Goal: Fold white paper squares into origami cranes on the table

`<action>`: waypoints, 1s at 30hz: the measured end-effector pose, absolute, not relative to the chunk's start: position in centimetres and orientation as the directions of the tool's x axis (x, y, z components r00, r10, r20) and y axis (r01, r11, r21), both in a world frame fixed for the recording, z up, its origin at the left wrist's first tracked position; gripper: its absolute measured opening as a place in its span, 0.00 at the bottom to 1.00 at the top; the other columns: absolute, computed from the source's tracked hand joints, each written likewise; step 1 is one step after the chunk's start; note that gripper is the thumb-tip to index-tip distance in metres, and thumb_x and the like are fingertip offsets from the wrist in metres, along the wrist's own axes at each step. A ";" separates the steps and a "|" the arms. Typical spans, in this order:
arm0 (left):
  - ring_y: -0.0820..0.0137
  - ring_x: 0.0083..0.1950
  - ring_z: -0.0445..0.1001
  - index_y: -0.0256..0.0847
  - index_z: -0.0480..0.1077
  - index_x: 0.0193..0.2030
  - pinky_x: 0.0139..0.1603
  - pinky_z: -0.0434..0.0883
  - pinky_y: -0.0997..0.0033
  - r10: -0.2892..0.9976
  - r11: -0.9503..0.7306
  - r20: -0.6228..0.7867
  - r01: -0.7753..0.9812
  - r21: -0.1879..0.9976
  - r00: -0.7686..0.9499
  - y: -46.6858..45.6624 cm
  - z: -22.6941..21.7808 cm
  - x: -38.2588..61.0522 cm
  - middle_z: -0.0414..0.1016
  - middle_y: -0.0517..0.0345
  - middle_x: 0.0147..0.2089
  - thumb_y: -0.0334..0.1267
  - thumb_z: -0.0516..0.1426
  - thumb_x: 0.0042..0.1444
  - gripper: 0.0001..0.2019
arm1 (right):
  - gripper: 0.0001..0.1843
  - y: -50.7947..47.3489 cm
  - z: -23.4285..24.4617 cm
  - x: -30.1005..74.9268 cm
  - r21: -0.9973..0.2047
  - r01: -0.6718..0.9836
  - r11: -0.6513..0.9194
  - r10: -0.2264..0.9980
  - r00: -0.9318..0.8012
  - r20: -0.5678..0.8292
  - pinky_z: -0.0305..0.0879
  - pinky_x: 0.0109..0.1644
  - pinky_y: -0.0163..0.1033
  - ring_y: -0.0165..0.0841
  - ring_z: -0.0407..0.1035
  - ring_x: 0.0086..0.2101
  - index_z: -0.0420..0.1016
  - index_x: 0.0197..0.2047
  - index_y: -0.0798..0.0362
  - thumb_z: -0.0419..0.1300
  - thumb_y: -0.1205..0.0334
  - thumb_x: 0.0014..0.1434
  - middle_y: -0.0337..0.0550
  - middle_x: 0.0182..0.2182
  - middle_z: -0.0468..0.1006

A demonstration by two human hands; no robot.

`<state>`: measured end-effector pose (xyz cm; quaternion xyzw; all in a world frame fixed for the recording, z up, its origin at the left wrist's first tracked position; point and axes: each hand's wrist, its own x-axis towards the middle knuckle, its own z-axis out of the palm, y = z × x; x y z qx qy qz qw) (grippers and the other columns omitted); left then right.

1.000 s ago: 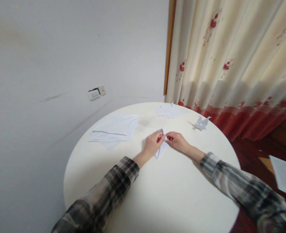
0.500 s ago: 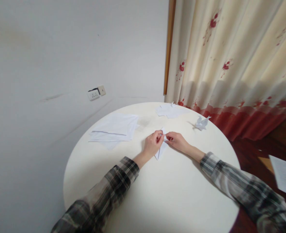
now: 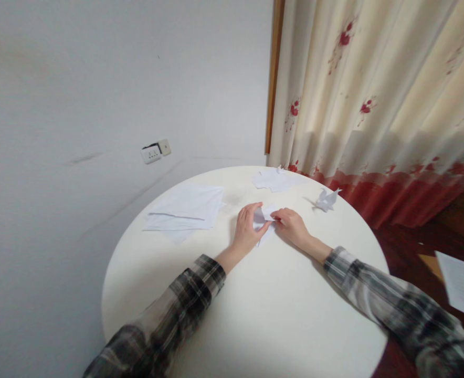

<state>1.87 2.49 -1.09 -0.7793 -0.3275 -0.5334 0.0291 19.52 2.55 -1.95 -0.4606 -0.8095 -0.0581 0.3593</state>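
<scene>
your left hand and right hand each grip the folded white paper, pinched between fingertips, on the round bench.

The light is soft and a bit dim. The white table looks brightest, with faint shadows on it. The left hand, right hand and folded paper look sharp. The sleeves look blurry and stretched.

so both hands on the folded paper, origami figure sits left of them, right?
No. The head view shows the origami figure right of them, near the curtain. The left hand and right hand are both on the folded paper.
</scene>
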 end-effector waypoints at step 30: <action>0.69 0.40 0.66 0.40 0.65 0.35 0.42 0.65 0.65 0.293 -0.880 0.910 0.455 0.138 0.292 2.1 -0.8 1.7 0.69 0.57 0.35 0.26 0.54 0.49 0.07 | 0.12 2.8 -1.5 20.1 -0.185 0.810 0.556 0.561 -0.201 0.803 0.58 0.37 0.39 0.35 0.66 0.33 0.71 0.37 0.54 0.52 0.75 0.50 0.43 0.29 0.74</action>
